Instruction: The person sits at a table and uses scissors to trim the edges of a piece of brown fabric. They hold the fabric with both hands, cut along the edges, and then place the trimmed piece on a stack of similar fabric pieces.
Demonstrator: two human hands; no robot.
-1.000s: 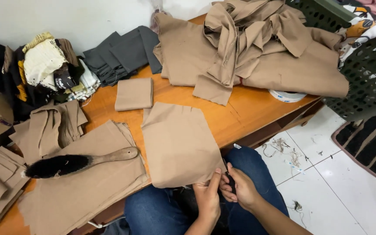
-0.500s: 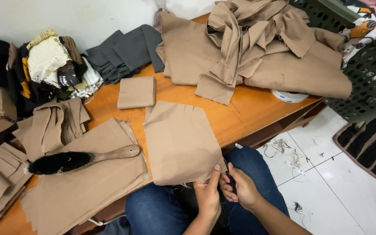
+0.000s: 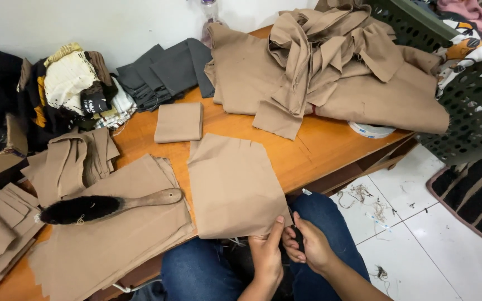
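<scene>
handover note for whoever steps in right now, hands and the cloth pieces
Left hand: thumb on the near corner of the flat tan cloth piece, which overhangs the wooden table.
Right hand: beside it at that same corner; what its fingers grip is hidden.
Brush lies on the stacked tan pieces to the left.
Crumpled tan pile lies at the table's far end.

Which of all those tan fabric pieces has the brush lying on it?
The wide flat stack at the table's near left edge; the wooden-handled brush rests on it.
</scene>
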